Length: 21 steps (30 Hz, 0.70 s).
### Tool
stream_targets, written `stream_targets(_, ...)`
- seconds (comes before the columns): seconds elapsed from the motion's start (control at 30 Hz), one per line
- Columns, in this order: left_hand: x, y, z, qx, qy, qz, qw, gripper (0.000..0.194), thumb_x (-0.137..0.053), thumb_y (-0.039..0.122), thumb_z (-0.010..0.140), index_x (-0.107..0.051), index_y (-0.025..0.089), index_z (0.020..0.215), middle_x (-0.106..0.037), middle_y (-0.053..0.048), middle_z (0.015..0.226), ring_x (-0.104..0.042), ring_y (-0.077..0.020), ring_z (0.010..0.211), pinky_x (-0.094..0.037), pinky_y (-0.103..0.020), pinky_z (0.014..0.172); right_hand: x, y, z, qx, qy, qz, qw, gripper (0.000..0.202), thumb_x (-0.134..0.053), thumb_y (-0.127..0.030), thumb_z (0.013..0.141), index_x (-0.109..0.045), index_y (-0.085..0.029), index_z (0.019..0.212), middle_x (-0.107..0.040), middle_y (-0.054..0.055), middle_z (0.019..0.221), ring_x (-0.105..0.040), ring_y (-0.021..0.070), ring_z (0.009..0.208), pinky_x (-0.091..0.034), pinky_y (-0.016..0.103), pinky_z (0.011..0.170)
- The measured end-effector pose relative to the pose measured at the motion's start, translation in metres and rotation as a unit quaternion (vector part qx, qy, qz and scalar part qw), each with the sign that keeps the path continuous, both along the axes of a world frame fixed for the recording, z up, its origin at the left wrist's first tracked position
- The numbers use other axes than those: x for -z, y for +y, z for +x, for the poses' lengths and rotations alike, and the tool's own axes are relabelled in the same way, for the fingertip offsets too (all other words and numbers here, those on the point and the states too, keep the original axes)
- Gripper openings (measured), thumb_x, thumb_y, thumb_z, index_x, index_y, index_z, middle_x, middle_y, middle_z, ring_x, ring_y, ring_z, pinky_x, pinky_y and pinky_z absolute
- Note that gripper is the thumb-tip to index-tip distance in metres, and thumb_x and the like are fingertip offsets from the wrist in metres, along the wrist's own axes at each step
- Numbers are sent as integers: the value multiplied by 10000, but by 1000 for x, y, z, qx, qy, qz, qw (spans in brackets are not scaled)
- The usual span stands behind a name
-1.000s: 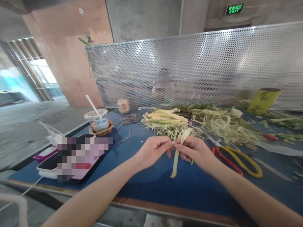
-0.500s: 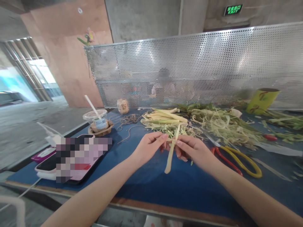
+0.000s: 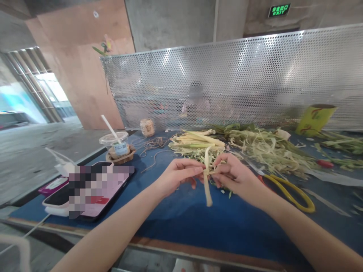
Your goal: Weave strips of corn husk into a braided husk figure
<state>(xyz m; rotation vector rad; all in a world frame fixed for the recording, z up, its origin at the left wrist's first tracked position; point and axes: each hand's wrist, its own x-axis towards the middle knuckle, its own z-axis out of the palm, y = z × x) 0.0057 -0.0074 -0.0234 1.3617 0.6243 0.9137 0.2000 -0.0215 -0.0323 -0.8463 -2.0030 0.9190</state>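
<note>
A pale yellow-green plant strip (image 3: 208, 189) hangs between my hands over the blue table, its upper end pointing up and a knot or crossing at its middle. My left hand (image 3: 181, 174) pinches the left side of that crossing with thumb and fingers. On the right side, my right hand (image 3: 231, 173) pinches it with thumb and forefinger, the other fingers curled loosely. Just behind the hands lie a bundle of pale cut stalks (image 3: 195, 139) and small green scraps.
At the left are a phone (image 3: 76, 181), a tablet (image 3: 113, 189) and a cup with a straw (image 3: 119, 147). Scissors (image 3: 292, 192) lie right, near shredded leaves (image 3: 266, 151) and a yellow-green tube (image 3: 316, 121). A perforated metal screen (image 3: 170, 90) stands behind; a person shows through it.
The strip's lower end has swung right and hangs more upright. My right hand has turned, its fingers raised and regripping near the crossing. My left hand has shifted slightly.
</note>
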Motion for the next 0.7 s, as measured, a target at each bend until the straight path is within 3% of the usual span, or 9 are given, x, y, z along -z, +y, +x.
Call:
stream_targets(0.17, -2, 0, 1, 48, 96, 38, 993, 254, -634, 275, 709, -619, 123, 912, -689, -75, 693, -596, -115, 524, -475, -222, 490, 0, 1, 3, 22, -96, 84, 992, 143, -437, -247, 853, -342, -252, 959, -584, -28, 684, -587, 137, 636, -449, 261, 592)
stream_targets(0.23, 1, 0, 3, 42, 84, 41, 995, 316, -619, 294, 722, -596, 132, 993, -692, -86, 732, -631, -151, 613, -485, -228, 500, 1, 2, 2, 53, -141, 184, 971, 162, -443, -219, 848, -386, -244, 997, -607, 14, 807, -592, 159, 750, -453, 294, 662)
stream_targets(0.37, 5, 2, 5, -8, 41, 9, 999, 344, -618, 319, 723, -592, 116, 999, -687, -100, 733, -651, -192, 692, -476, -218, 483, 1, 3, 2, 160, -211, 458, 848, 239, -512, -198, 812, -545, -277, 1035, -548, 75, 1008, -511, 220, 932, -378, 385, 787)
stream_targets(0.47, 6, 2, 7, -19, 47, -16, 999, 337, -640, 323, 700, -602, 106, 955, -670, -78, 642, -638, -168, 594, -442, -196, 431, 1, 0, 2, 170, -231, 527, 800, 216, -544, -225, 804, -612, -362, 956, -548, 42, 1002, -484, 211, 917, -355, 372, 769)
stream_targets(0.57, 6, 1, 8, -26, 54, -5, 998, 310, -632, 329, 708, -603, 109, 924, -647, -54, 602, -601, -120, 508, -357, -152, 374, 6, -3, 3, 179, -218, 531, 799, 179, -569, -261, 792, -639, -412, 859, -575, -1, 951, -468, 208, 931, -347, 364, 786)
stream_targets(0.7, 7, -1, 9, -50, 73, 23, 996, 308, -631, 336, 704, -602, 110, 913, -613, -28, 582, -501, -58, 433, -328, -149, 383, 7, -3, 3, 173, -181, 490, 835, 148, -569, -276, 792, -664, -386, 820, -595, -6, 985, -477, 210, 997, -349, 376, 860)
